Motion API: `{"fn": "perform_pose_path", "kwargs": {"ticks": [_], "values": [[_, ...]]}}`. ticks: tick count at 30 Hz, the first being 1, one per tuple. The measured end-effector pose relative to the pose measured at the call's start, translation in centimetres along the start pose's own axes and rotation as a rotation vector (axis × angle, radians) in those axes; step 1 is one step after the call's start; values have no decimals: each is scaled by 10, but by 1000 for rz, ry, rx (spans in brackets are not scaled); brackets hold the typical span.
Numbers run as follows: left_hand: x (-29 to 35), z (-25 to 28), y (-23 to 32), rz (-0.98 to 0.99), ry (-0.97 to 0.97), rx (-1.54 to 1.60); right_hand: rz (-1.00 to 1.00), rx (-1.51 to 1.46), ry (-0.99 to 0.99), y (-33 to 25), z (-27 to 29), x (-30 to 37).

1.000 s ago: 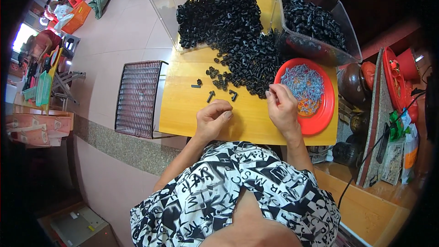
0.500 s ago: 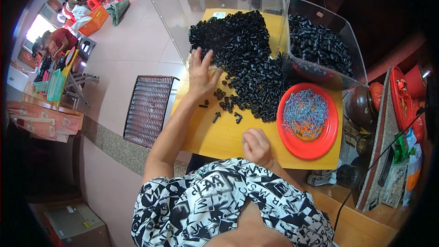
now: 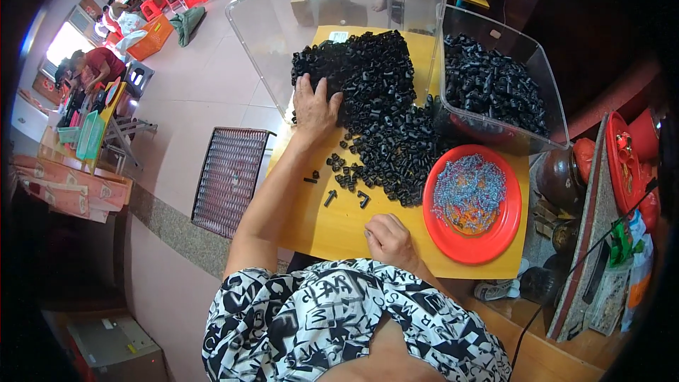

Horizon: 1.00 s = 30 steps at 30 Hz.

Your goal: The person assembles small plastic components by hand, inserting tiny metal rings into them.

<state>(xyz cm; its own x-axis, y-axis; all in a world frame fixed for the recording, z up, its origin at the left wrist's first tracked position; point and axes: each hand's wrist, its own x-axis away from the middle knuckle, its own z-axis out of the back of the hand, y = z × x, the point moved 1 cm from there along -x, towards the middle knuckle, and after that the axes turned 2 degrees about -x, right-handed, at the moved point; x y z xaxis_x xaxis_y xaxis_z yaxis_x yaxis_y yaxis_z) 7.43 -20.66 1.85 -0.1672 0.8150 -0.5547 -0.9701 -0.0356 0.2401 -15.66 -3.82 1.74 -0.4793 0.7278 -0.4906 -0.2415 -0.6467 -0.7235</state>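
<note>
My left hand [image 3: 316,107] reaches to the near left edge of a heap of small black plastic parts [image 3: 375,71]. Its fingers are spread, and their tips touch the pieces with nothing gripped between them. Closer to me, my right hand [image 3: 391,240] rests as a closed fist by the front of the yellow table [image 3: 311,230]. Whatever it may hold is hidden. Between the hands lie a few loose black pieces, among them a T-shaped part [image 3: 330,198] and an angled part [image 3: 363,199]. A red plate [image 3: 472,255] of small bluish-clear pieces [image 3: 470,194] stands right of my fist.
A clear bin [image 3: 559,124] full of black parts stands at the back right. Another clear bin [image 3: 247,35], tipped on its side, surrounds the heap's far part. A dark slatted rack [image 3: 230,180] is left of the table. People sit working at the far left.
My left hand has moved farther away, onto the heap's edge. My right fist stays about where it was. The whole view has shifted slightly, so the table sits lower.
</note>
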Motion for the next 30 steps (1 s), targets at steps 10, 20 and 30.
{"fn": "perform_pose_path", "kwargs": {"ticks": [10, 20, 30], "values": [[46, 25, 26, -26, -86, 285, -13, -19, -1, -2, -1, -4], [55, 41, -28, -49, -78, 467, -36, -40, -4, -3, 2, -4], [78, 63, 3, -179, -269, 514, -74, -29, 4, -5, 1, -3]]}}
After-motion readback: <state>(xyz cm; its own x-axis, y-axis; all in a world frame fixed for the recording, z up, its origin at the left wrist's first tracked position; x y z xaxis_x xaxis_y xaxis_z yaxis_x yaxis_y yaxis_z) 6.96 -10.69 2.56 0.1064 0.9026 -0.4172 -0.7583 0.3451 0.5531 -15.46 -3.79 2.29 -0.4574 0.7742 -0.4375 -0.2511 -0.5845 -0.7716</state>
